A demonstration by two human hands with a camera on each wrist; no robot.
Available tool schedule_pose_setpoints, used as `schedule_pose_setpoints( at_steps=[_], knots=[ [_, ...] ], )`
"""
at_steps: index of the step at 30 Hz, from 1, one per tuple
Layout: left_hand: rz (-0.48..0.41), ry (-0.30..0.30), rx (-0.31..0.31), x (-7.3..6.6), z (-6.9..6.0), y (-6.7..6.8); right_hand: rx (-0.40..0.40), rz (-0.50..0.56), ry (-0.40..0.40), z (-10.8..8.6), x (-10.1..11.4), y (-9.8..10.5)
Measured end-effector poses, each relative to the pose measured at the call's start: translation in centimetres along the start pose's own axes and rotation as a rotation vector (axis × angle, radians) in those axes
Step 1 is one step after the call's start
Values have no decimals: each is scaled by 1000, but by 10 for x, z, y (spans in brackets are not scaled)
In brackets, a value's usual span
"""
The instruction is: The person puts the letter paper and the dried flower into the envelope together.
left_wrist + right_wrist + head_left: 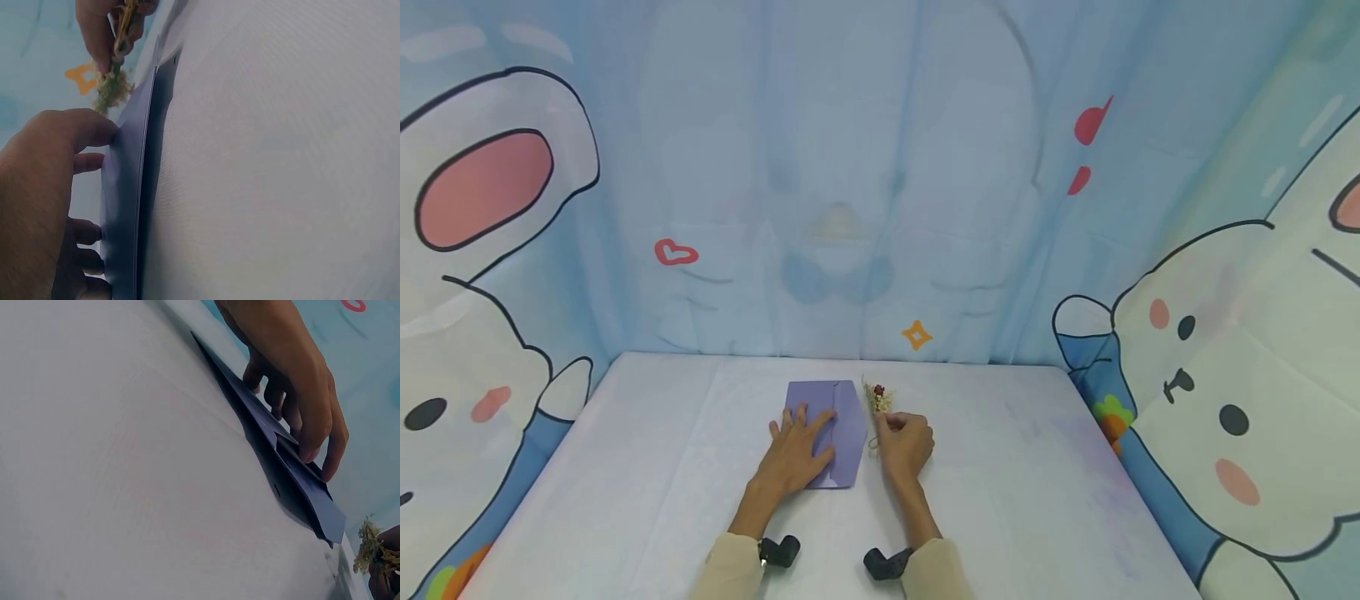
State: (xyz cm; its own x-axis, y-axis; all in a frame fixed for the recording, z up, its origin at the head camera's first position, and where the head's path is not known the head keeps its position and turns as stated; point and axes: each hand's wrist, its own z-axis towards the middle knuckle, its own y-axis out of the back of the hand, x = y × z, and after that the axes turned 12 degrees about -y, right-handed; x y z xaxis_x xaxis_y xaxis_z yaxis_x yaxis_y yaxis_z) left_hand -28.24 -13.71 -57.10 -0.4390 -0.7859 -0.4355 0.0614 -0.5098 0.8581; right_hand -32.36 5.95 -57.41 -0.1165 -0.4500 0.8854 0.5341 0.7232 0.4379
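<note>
A purple paper envelope (pixel 850 433) lies on the table, its pointed flap to the right. My left hand (pixel 793 457) rests on it with fingers spread, the fingertips and thumb touching the paper. In the right wrist view, the envelope (pixel 315 497) is slightly parted near its flap, under the fingers of the left hand (pixel 300 369). Just right of the envelope, my right hand (pixel 907 446) pinches a small dried flower bouquet (pixel 880 400) with one dark red bloom. The left wrist view shows this bouquet (pixel 114 90) with string tied round its stems.
A white cloth covers the table (pixel 1015 483). Behind it hangs a light blue curtain (pixel 730 167) printed with white cartoon animals. Black wrist cameras sit at the left cuff (pixel 779 551) and the right cuff (pixel 886 564).
</note>
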Motion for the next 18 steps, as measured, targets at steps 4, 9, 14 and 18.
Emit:
schedule_pose_setpoints(
  at_steps=[4,9,14,18],
  knots=[
    [3,-4,0,-1,0,-1,10,-5,14,-4,0,-2],
    [14,-7,-2,-3,0,-2,15,-4,36,-9,4,-5],
    [25,-13,-5,-2,2,-2,34,-1,44,-15,10,-8],
    [20,-16,-9,-2,3,-3,56,-11,43,-18,10,-11]
  ],
)
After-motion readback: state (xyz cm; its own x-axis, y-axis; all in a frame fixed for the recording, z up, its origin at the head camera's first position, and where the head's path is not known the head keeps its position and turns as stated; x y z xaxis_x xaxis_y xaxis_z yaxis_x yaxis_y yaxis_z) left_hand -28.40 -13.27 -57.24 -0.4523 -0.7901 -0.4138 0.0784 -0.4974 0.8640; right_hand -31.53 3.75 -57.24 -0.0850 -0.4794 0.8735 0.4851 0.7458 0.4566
